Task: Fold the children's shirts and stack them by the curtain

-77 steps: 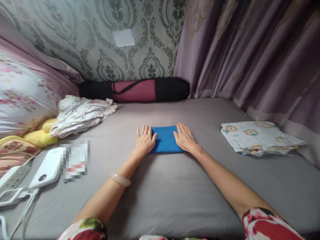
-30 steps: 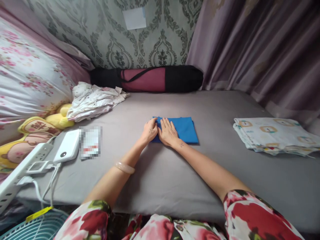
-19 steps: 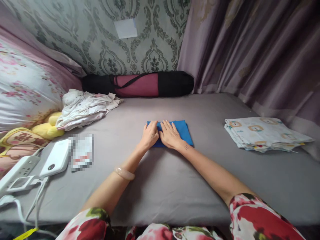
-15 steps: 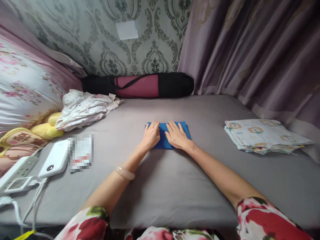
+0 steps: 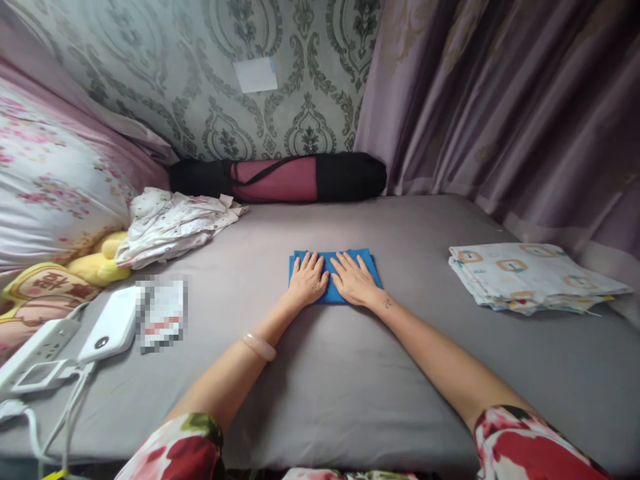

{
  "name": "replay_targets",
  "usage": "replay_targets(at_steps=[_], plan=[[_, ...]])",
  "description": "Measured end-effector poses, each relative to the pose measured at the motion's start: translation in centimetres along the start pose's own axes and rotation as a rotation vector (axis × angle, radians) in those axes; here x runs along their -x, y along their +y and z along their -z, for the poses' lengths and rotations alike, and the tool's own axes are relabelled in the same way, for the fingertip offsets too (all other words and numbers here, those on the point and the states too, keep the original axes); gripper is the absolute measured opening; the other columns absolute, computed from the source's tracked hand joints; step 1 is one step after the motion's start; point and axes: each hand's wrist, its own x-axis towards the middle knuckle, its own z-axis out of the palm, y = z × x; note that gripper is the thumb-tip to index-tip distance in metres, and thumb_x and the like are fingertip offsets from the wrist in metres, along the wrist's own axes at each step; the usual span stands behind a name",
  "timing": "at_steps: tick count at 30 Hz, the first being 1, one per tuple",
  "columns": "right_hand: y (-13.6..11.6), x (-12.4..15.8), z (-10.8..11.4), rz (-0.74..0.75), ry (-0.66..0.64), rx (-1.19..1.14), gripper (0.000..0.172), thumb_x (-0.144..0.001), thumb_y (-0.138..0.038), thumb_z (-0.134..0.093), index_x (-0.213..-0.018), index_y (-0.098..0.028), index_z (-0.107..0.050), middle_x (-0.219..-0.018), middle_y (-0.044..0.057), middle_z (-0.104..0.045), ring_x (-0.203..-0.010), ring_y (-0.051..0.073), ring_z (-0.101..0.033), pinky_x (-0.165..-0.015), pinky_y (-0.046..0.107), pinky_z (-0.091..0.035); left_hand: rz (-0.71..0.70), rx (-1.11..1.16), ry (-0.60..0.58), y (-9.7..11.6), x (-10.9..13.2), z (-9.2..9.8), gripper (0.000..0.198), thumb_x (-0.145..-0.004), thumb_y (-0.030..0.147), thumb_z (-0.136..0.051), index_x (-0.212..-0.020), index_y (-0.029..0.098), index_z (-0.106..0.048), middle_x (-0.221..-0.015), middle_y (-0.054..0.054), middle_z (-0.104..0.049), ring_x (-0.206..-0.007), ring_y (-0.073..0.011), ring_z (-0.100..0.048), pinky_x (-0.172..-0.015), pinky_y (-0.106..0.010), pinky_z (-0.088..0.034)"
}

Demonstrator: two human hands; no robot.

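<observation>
Since both palms slid rightward along the blue cloth (image 5: 334, 297) | left hand (image 5: 310, 280), right hand (image 5: 354, 280): grip flat-open, pressing side by side | cloth folded, mid-bed (image 5: 350, 387), seemingly smoothed flatter.

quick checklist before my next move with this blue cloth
1. Left hand flat on cloth: ok.
2. Right hand flat beside it, fingers open: ok.
3. Cloth lies as a flat rectangle on the sheet: ok.
4. Layers lined up under the palms: cannot tell, hidden.
5. Sheet right around cloth free of other things: ok.
6. Folded stack at right, apart from cloth: ok.
</observation>
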Motion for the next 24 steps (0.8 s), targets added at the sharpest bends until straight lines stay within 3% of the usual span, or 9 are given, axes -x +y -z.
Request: replay_targets(at_steps=[3,8,13,24], plan=[[0.3,0.1,0.4,-0.007,0.018,-0.028,0.057,-0.098,-0.036,-0.024,-0.147,-0.011,-0.037,-0.155,0.014,-0.029,-0.144,0.026,-0.023,-0.117,0.047,-0.014,-0.01,0.035,0.014,-0.2,0.1,0.5,0.055,-0.097,0.04,-0.033,-0.143,0.012,-0.04,-0.153,-0.015,-0.033,-0.144,-0.028,-0.025,-0.117,-0.049,-0.02],[1.2,0.2,0.5,-0.124,0.11,-0.008,0.06,-0.099,-0.038,-0.023,-0.146,-0.005,-0.036,-0.155,0.016,-0.028,-0.145,0.026,-0.02,-0.118,0.046,-0.011,0.039,0.03,0.151,-0.9,0.2,0.2,0.058,-0.097,0.045,-0.03,-0.142,0.009,-0.04,-0.152,-0.019,-0.033,-0.144,-0.0292,-0.024,-0.118,-0.05,-0.015],[1.6,0.2,-0.4,-0.19,0.08,-0.006,0.062,-0.098,-0.039,-0.023,-0.146,-0.001,-0.034,-0.155,0.016,-0.029,-0.144,0.027,-0.022,-0.118,0.045,-0.013,0.113,0.061,0.089,-1.1,0.0,-0.5,0.064,-0.096,0.048,-0.03,-0.145,0.007,-0.036,-0.154,-0.019,-0.031,-0.144,-0.0316,-0.024,-0.117,-0.048,-0.02],[2.4,0.4,0.5,-0.226,0.064,-0.049,0.065,-0.098,-0.042,-0.021,-0.147,-0.001,-0.032,-0.156,0.017,-0.025,-0.145,0.027,-0.02,-0.118,0.043,-0.015,0.124,0.064,0.069,-1.6,-0.1,0.4,0.066,-0.096,0.051,-0.03,-0.144,0.006,-0.036,-0.154,-0.021,-0.027,-0.145,-0.0317,-0.022,-0.117,-0.048,-0.02]])
